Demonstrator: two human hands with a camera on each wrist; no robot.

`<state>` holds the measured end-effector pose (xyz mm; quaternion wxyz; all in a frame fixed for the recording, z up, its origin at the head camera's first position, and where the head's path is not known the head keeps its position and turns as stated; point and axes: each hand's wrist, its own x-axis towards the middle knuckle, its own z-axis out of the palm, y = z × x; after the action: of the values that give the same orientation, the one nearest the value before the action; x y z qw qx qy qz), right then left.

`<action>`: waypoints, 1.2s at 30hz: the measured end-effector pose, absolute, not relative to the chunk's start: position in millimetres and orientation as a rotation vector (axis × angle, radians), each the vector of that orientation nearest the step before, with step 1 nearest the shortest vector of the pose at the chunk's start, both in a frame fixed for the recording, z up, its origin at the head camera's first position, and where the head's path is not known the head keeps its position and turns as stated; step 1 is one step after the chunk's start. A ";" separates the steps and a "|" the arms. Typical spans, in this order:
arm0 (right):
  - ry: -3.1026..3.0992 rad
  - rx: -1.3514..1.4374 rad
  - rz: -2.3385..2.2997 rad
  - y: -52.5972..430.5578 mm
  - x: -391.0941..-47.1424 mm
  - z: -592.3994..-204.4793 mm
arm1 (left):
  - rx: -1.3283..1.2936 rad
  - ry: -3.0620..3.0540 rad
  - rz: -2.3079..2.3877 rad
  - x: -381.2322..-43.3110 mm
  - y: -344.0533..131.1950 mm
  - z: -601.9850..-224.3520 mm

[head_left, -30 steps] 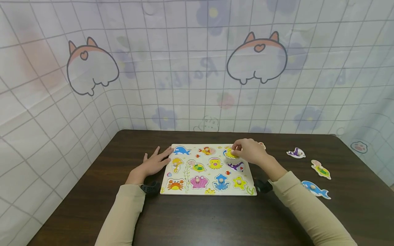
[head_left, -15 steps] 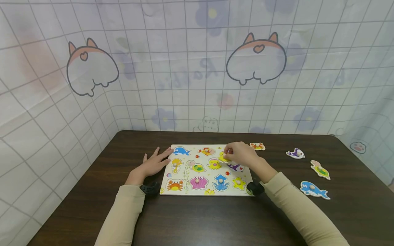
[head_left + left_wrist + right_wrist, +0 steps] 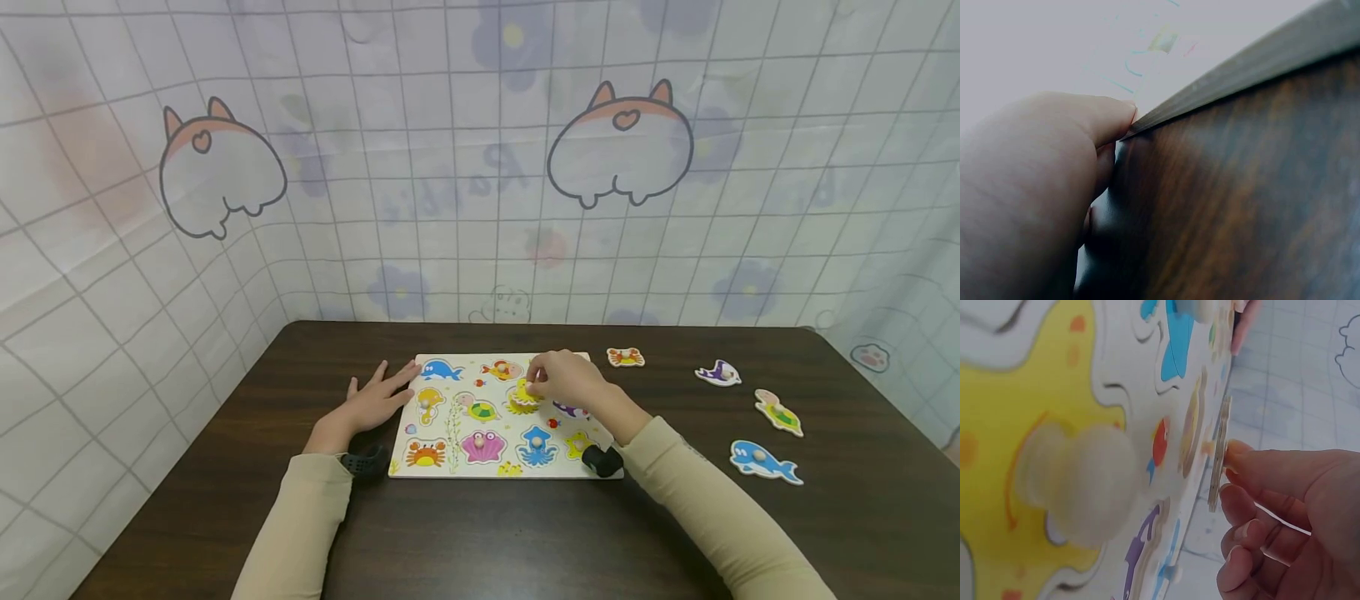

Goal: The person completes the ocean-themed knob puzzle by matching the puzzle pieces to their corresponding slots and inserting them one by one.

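Note:
My right hand [image 3: 572, 385] pinches a yellow puzzle piece [image 3: 522, 392] by its knob, over the yellow octopus picture of the white puzzle board [image 3: 468, 474]. Edge-on in the right wrist view, this piece [image 3: 1219, 459] stands apart from the board, its outline hard to read. Spread fingers of my left hand [image 3: 365, 410] rest at the board's left edge; the left wrist view has a digit [image 3: 1113, 119] against that edge. Knobbed pieces sit in the board: a seahorse [image 3: 430, 406], a pink shell [image 3: 483, 447], a blue squid [image 3: 537, 447] and a starfish [image 3: 997, 444].
Loose on the dark table [image 3: 480, 542], right of the board, lie a crab piece [image 3: 626, 357], a purple piece [image 3: 718, 373], a turtle piece [image 3: 778, 413] and a blue whale piece [image 3: 765, 462]. A patterned curtain [image 3: 420, 208] hangs behind the table.
My right hand has carried the yellow piece left and slightly nearer, from the board's upper right to the octopus picture. The crab piece has come into full view. My left hand stays put.

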<state>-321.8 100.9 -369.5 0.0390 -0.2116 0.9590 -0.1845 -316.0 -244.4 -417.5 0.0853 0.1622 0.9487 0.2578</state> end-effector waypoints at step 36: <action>2.879 -0.565 -0.402 80.8 -320.8 -371.5 | 0.485 2.831 0.772 -314.7 -243.9 -417.2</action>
<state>-320.8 80.8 -371.5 0.0901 -0.1900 0.9682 -0.1354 -314.7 -243.9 -417.2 0.0836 0.1625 0.9486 0.2585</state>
